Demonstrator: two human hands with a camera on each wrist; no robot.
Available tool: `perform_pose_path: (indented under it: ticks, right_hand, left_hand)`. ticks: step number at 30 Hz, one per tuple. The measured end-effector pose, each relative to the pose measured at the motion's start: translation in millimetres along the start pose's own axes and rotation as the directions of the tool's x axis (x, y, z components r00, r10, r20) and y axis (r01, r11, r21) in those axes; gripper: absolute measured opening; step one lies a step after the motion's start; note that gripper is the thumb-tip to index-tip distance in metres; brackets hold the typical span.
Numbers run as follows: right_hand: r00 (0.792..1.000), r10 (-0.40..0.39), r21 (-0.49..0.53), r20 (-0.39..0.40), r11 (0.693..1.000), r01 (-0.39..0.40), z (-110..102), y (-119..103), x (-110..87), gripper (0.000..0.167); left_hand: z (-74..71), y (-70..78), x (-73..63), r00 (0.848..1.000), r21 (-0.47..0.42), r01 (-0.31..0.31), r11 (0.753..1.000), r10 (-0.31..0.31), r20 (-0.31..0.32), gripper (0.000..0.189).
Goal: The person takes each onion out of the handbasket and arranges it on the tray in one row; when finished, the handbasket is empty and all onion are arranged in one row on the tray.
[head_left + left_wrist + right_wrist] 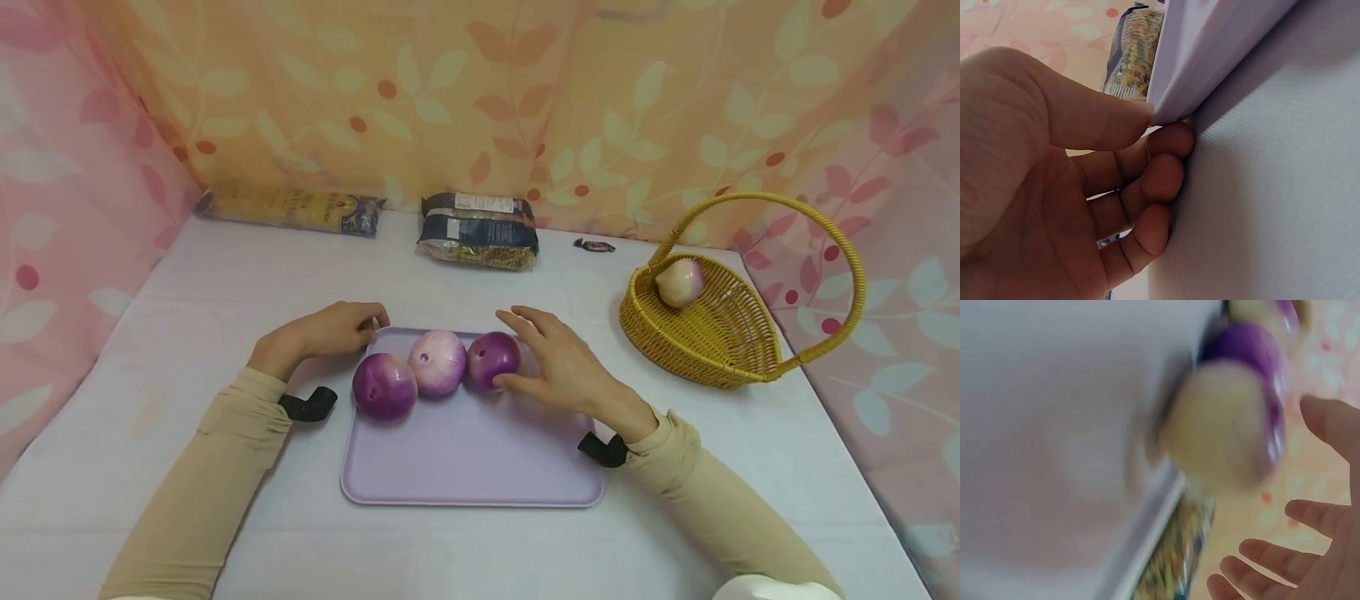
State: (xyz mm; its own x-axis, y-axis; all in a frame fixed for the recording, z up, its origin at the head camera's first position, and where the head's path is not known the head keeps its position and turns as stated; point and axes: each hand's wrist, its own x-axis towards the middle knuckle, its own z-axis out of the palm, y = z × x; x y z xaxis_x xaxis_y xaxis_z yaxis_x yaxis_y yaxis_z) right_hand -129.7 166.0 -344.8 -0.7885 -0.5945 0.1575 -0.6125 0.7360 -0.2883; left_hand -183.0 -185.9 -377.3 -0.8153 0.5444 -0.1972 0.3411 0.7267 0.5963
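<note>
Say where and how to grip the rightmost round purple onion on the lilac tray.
Best grip the round, glossy purple onion around its widest part, across the near and far sides, coming from above right with the right hand. The round white-and-purple onion crowds only its left side, and its smooth ball shape would likely slip from a higher pinch.

Near half of tray (465,458) free, three vegetables (437,363) beyond

Head view: soft, even light of moderate brightness, with small highlights on the round purple vegetables (385,387). Left wrist view: dimmer, with shadow across the left hand (1047,175) and beside the tray (472,467). Right wrist view: vegetables strongly blurred, right hand (1338,556) sharper.
</note>
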Motion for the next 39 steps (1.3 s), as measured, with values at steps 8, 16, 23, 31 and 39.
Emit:
perform_pose_path:
  ticks: [8,16,23,31,39]
  right_hand:
    - [0.969,0.184,0.003,-0.165,0.983,-0.186,-59,46,-5.7,0.059]
    - [0.841,0.484,0.088,-0.244,0.874,-0.477,-107,128,-18.5,0.044]
    - [0.856,0.516,-0.065,0.002,0.855,-0.515,-105,194,-33.4,0.057]
    - [0.84,0.529,-0.107,0.121,0.848,-0.519,-101,191,-31.6,0.067]
    - [0.788,0.615,-0.136,-0.001,0.781,-0.61,-98,179,-44.4,0.071]
  left_hand:
    - [-3.4,2.6,0.2,1.0,0.008,-0.02,1.0,0.02,-0.006,0.024]
    - [-4.1,1.9,-0.3,1.0,0.015,-0.013,1.0,0.013,-0.008,0.023]
    - [0.6,0.5,-0.6,1.0,0.016,-0.018,1.0,0.018,0.012,0.023]
    - [1.0,-2.5,-2.4,1.0,0.018,-0.008,1.0,0.008,0.003,0.024]
    - [0.0,-0.3,-1.7,1.0,0.011,-0.016,1.0,0.016,0.006,0.024]
